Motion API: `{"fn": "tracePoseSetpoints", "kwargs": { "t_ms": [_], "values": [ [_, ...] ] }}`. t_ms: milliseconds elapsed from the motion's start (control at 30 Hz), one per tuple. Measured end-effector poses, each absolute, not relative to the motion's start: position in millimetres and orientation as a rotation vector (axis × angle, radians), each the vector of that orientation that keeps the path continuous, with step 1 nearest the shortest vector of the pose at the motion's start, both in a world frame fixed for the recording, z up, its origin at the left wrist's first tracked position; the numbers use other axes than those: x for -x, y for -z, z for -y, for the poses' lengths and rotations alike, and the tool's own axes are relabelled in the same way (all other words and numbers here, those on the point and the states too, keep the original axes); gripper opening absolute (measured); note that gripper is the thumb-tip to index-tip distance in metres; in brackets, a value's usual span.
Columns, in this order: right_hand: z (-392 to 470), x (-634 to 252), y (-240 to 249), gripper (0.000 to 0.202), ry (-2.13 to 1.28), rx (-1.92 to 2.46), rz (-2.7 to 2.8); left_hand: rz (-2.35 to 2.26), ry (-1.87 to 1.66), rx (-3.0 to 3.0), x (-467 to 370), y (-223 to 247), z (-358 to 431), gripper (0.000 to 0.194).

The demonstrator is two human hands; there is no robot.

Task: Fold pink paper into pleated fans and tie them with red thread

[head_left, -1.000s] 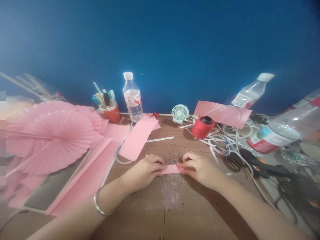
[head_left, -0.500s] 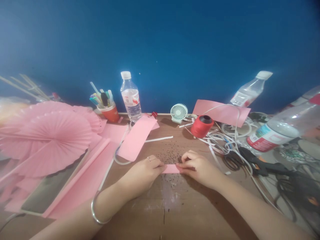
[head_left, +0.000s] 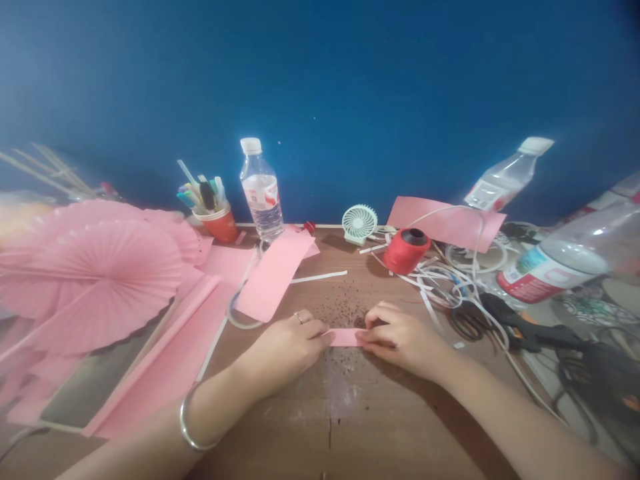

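A small pink paper strip (head_left: 345, 337) lies level between my two hands, low over the brown table (head_left: 360, 413). My left hand (head_left: 295, 340) pinches its left end, with a ring on one finger and a silver bangle on the wrist. At the strip's right end, my right hand (head_left: 395, 337) grips the paper between thumb and fingers. Many small dark specks are scattered on the wood around the strip. Behind my left hand lies a larger pink paper piece (head_left: 275, 273).
Pleated pink paper fans (head_left: 100, 267) and pink sheets cover the left side. Further back stand a pen cup (head_left: 220, 225), a water bottle (head_left: 263, 200) and a small fan (head_left: 359, 224). A red thread spool (head_left: 406, 251), tangled cables and bottles (head_left: 545, 270) crowd the right.
The view has shifted slightly. Both hands keep their pinch on the strip's ends, and hardly anything else differs.
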State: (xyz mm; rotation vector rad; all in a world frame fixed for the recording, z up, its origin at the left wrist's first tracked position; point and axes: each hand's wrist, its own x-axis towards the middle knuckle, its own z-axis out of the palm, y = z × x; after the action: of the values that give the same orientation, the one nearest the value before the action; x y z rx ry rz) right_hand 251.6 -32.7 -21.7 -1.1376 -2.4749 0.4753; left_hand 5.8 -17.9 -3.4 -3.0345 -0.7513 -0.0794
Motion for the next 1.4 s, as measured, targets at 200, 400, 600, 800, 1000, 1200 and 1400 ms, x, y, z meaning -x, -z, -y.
{"fn": "tracePoseSetpoints", "kwargs": {
  "t_ms": [200, 400, 600, 800, 1000, 1200, 1400],
  "values": [
    [32, -252, 20, 0.023, -0.455, 1.112, 2.515, 0.731, 0.034, 3.001, -9, -2, 22, 0.021],
    [32, -252, 18, 0.021, -0.368, 1.085, 2.547, 0.776, 0.088, 2.974, -12, -1, 28, 0.021],
    [36, -242, 8, 0.019, -0.275, 1.087, 2.651, 0.822, 0.138, 2.995, -14, -2, 30, 0.02],
    [37, -232, 3, 0.022, -0.56, 1.185, 2.552, 0.78, 0.145, 3.054, -19, -3, 29, 0.019],
    [34, -229, 12, 0.023, -0.544, 1.312, 2.431, 0.847, 0.065, 3.008, -20, -1, 32, 0.022],
    [35, -230, 17, 0.023, -0.63, 1.315, 2.339, 0.876, 0.023, 3.028, -22, -2, 32, 0.032],
    [37, -235, 17, 0.023, -0.729, 1.357, 2.233, 0.92, 0.016, 3.062, -20, 0, 31, 0.033]
  ]
}}
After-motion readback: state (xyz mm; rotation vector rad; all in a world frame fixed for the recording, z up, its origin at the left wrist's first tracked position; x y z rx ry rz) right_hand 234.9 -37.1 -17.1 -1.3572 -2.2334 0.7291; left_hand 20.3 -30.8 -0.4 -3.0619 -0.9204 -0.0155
